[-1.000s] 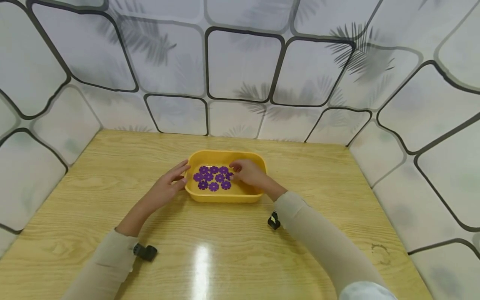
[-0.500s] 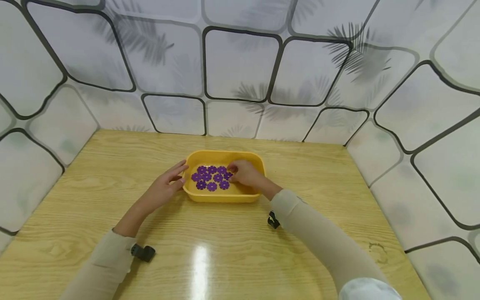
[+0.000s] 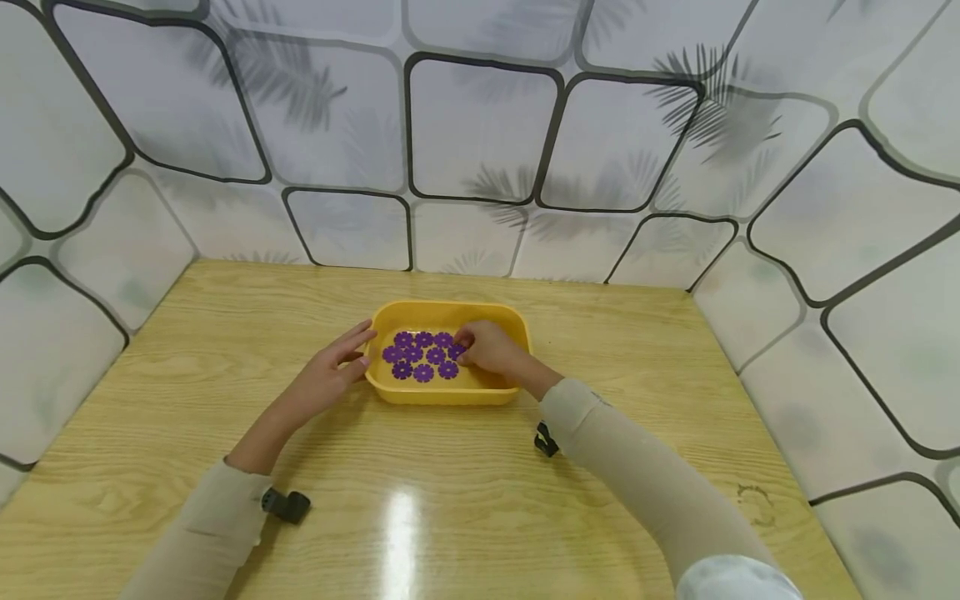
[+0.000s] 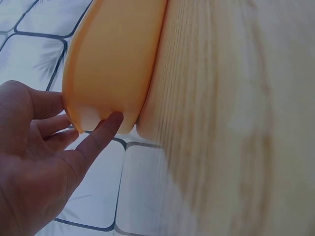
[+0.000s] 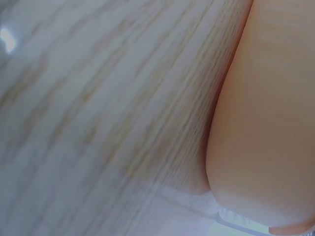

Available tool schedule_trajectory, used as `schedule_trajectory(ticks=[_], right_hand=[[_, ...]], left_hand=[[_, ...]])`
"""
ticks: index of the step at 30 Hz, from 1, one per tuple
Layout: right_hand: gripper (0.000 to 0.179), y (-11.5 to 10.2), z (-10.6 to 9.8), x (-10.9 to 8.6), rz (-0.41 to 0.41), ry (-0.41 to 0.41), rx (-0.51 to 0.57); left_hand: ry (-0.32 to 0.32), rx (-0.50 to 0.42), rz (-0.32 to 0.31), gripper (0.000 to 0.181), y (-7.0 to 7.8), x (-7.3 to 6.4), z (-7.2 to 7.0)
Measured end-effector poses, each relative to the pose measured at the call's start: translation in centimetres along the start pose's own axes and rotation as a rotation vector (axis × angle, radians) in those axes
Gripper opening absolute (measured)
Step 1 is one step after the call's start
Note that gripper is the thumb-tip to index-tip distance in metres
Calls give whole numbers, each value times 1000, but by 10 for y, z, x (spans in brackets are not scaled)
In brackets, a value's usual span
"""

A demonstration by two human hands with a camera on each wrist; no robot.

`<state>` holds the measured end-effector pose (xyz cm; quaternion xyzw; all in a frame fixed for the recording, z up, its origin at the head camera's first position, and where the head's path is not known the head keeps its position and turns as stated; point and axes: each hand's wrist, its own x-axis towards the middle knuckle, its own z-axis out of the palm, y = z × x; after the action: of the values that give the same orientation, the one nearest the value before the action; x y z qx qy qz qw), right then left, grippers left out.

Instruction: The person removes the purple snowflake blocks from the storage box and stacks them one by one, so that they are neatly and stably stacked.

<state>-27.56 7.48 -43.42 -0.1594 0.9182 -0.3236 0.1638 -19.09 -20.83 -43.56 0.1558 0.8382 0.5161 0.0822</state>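
Observation:
Several purple flower-shaped discs (image 3: 423,372) lie grouped on the floor of a yellow plastic basin (image 3: 442,397), towards its left side. Inside the basin, my right hand (image 3: 491,348) reaches down from the right and pinches the rightmost purple disc (image 3: 454,352) with thumb and fingertips, which partly cover it. At the basin's left end is my left hand (image 3: 326,379), its fingers extended and loosely spread. The left wrist view has the thumb (image 4: 115,118) against the basin's outer wall (image 4: 115,54) and other fingers at its rim. The right wrist view shows only the basin's outside (image 5: 266,118), no hand.
The basin stands on a glossy wood-grain table (image 3: 450,500) with a bright light reflection near the front. A pale wall covering (image 3: 480,125) with black outlines and leaf prints encloses the back and sides. Small dark devices (image 3: 287,505) are strapped at both wrists.
The whole scene has shifted slightly left in the head view. The right hand's fingers have closed in on the rightmost disc. The left hand stays at the basin's end.

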Motion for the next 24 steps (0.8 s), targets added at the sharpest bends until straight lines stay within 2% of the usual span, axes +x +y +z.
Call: schedule_trajectory(ticks=[7, 17, 24], right_hand=[[25, 0, -1, -1, -5, 4, -18], [26, -1, -2, -2, 11, -11, 47], [29, -1, -5, -2, 4, -24, 65]], left_hand=[[-2, 9, -4, 53, 2, 0, 0], [-2, -12, -3, 53, 0, 0, 1], [4, 11, -16, 52, 1, 1, 0]])
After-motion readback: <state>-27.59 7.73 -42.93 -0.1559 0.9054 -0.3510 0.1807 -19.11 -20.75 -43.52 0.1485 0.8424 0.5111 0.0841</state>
